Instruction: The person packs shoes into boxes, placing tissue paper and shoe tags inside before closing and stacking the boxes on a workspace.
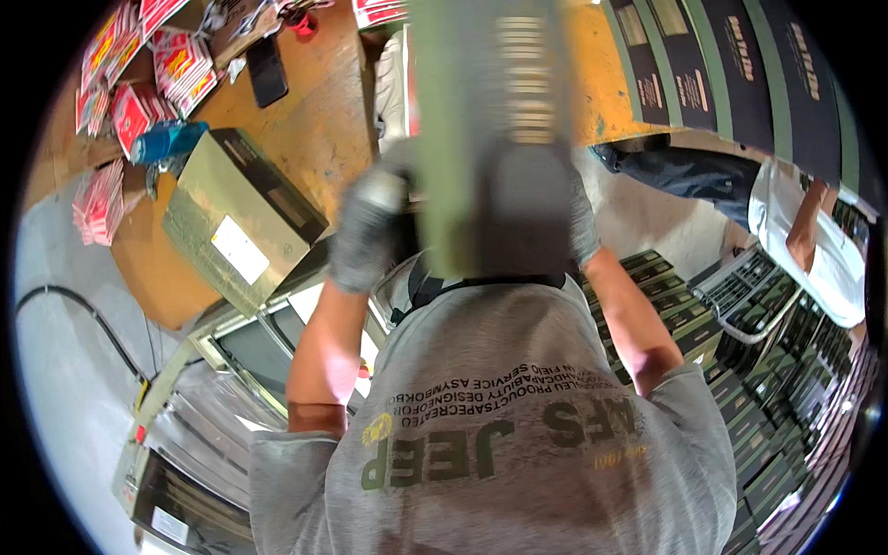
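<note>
Workroom: brown wooden worktable (319,102) across the upper left of the frame; pale floor (69,370) at the left edge.
Tabletop clutter: red-and-white packets (183,67) in piles at the upper left, a dark phone (267,72) near them, and a blue bottle (168,141) lower down.
Held box: a green and dark carton (490,139), upper centre, raised close to the camera and smeared by motion blur.
Left hand: grey-gloved (363,227), at the carton's left side, apparently curled round it; finger contact is too blurred to make out.
Right hand: also gloved (583,217), at the carton's right side and mostly behind it; it seems closed on that edge, though its fingers are hidden.
Second box: olive carton (217,217) with a white label, left of centre, by the table edge.
Stock: dark cartons in a row (740,65) at upper right; more stacks (758,425) at lower right.
Co-worker: person in a white top (772,208), right edge.
Step in hand: judged to be lifting or turning the carton two-handed.
Next move: probably calls for even pressure from both sides and a level carton, clear of the head.
</note>
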### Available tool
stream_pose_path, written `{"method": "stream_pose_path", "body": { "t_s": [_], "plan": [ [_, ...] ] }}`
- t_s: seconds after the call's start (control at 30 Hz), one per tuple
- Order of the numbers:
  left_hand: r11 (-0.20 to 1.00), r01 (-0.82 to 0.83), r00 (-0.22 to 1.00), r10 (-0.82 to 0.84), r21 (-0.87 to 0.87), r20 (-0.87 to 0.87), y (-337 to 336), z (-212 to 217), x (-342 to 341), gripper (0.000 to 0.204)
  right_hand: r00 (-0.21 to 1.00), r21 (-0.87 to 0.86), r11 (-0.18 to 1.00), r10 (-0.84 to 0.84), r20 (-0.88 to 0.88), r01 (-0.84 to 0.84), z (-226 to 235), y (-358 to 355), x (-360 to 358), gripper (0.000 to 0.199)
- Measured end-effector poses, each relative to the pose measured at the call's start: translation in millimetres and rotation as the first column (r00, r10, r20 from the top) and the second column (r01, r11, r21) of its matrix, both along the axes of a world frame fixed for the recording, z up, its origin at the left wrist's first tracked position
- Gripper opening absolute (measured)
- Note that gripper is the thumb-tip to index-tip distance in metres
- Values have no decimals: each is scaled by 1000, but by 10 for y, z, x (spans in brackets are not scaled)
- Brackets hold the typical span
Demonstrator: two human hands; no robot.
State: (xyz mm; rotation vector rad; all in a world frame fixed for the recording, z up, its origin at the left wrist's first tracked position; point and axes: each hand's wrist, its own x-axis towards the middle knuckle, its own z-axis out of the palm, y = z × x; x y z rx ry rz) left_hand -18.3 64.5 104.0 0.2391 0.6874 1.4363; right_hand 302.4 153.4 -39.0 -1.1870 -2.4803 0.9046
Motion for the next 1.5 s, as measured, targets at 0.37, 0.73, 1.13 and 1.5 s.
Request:
{"method": "stream_pose_path", "body": {
  "t_s": [0.37, 0.73, 1.13, 1.5],
  "plan": [
    [947, -156, -351, -319, -281, -880, 326, -1043, 603, 55, 745, -442, 742, -632, -212, 504, 118, -507, 54, 39],
    [992, 113, 24, 56, 59, -998, 360, -1361, 1013, 47, 771, -454, 720, -628, -104, 525, 91, -519, 98, 38],
    [925, 379, -254, 102, -2, -962, 271, -1224, 655, 53, 764, -440, 725, -633, -122, 531, 172, -559, 1, 41],
    [923, -373, -56, 84, 99, -995, -293, -1285, -171, 36, 844, -286, 817, -534, -50, 500, 18, -468, -81, 33]
  ]
}}
